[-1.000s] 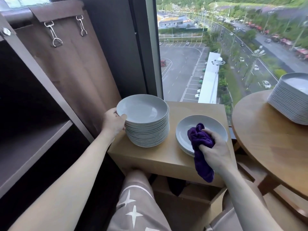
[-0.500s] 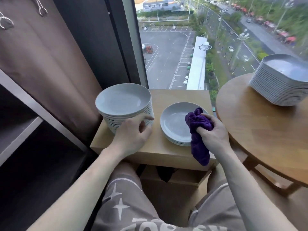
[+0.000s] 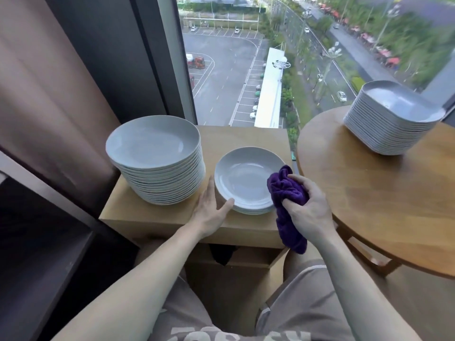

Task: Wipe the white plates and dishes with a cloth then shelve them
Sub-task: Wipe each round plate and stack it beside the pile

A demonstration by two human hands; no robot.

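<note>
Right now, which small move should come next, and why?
Probably grip the top plate of the short stack with the left hand and lift it: that open hand lies against the stack's rim, and the right hand holds the purple cloth.

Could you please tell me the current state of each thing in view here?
Left hand: open, fingers straight, between the two plate stacks.
Right hand: grips the cloth.
Cloth: bunched, end hanging down.
Tall plate stack: upright on the stand, untouched.
Short plate stack: on the stand, thumb touching its rim.
Square dish stack: on the round table, untouched.
</note>
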